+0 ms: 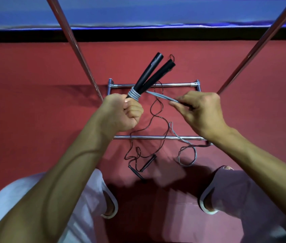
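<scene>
Grey cord (161,97) runs taut rightward from black handles (149,74) gripped in left hand (121,113) to right hand (200,109), whose fingers (179,106) pinch it.

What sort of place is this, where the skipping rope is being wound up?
Likely an indoor room, though what kind is unclear: red cloth covers the floor, a blue sheet lines the far side, and a chrome tube rack stands in front of the seated person.
</scene>
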A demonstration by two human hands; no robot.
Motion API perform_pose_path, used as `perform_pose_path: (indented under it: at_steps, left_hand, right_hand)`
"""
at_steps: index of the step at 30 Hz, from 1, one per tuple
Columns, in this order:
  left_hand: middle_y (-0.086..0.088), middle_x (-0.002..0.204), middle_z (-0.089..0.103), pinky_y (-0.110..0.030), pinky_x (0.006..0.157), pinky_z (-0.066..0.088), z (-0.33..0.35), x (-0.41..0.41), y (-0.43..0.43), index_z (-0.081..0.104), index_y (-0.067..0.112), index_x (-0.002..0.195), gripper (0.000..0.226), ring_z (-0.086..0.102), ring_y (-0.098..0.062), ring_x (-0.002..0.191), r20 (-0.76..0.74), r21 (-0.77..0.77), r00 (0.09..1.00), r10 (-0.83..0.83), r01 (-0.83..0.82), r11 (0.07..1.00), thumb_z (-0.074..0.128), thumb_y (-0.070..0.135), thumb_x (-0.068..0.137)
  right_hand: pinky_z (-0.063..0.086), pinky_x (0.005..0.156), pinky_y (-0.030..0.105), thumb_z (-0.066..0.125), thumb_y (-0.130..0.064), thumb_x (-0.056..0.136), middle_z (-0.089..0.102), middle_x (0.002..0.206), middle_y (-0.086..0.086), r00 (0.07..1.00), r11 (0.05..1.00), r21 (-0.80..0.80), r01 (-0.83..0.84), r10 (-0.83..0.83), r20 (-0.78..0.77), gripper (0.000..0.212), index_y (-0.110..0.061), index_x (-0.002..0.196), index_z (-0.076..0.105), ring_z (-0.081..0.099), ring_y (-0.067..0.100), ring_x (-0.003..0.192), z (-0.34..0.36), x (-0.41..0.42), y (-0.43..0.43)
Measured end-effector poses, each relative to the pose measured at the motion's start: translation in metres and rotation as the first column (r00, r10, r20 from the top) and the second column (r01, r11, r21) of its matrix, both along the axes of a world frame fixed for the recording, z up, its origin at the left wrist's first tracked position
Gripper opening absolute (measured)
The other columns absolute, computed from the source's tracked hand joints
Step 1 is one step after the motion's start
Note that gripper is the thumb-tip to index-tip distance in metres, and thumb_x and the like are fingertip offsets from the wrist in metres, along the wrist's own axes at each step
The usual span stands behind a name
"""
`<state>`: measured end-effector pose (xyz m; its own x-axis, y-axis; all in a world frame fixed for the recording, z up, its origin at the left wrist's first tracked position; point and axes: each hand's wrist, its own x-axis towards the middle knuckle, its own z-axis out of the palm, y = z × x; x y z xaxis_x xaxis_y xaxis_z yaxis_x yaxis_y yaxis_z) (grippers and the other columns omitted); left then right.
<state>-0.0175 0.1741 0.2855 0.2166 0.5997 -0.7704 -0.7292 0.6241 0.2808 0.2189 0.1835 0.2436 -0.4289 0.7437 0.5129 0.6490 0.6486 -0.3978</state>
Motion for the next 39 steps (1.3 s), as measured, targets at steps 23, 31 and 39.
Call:
perform_pose_path:
  at_steps: [23,31,39]
  left_hand:
    - [0.006,0.047,0.021,-0.018,0.032,0.011,-0.004,0.007,-0.002,0.034,0.019,0.068,0.04,0.019,-0.008,0.033,0.017,-0.11,0.99,0.137,-0.134,0.985,0.015,0.011,0.102]
    - [-0.001,0.051,0.027,-0.027,0.043,0.024,-0.026,0.04,-0.007,0.031,0.018,0.062,0.038,0.026,-0.02,0.039,-0.789,0.217,0.595,0.154,0.035,0.976,0.043,0.022,0.097]
    - [-0.011,0.058,0.05,-0.035,0.059,0.026,-0.034,0.049,-0.014,0.044,0.014,0.06,0.045,0.047,-0.036,0.059,-0.881,0.147,-0.276,0.383,0.611,0.778,0.05,0.031,0.101]
  right_hand:
    - [0.052,0.056,0.037,0.054,-0.035,0.105,0.056,0.05,0.008,0.987,0.876,-0.472,0.101,-0.03,0.155,0.039,-0.008,0.081,0.07,0.058,0.039,0.054,0.019,-0.006,-0.011]
    - [0.033,0.035,0.02,0.048,-0.025,0.106,0.044,0.044,0.002,0.815,-0.014,-0.884,-0.466,-0.395,-0.424,0.035,-0.008,0.076,0.056,0.04,0.012,0.037,0.042,-0.017,-0.017]
    - [0.007,0.043,0.021,0.037,-0.027,0.106,0.026,0.054,-0.007,0.831,-0.16,-0.91,-0.381,-0.491,-0.262,0.044,-0.023,0.062,0.036,0.02,0.006,0.046,0.037,-0.009,-0.003]
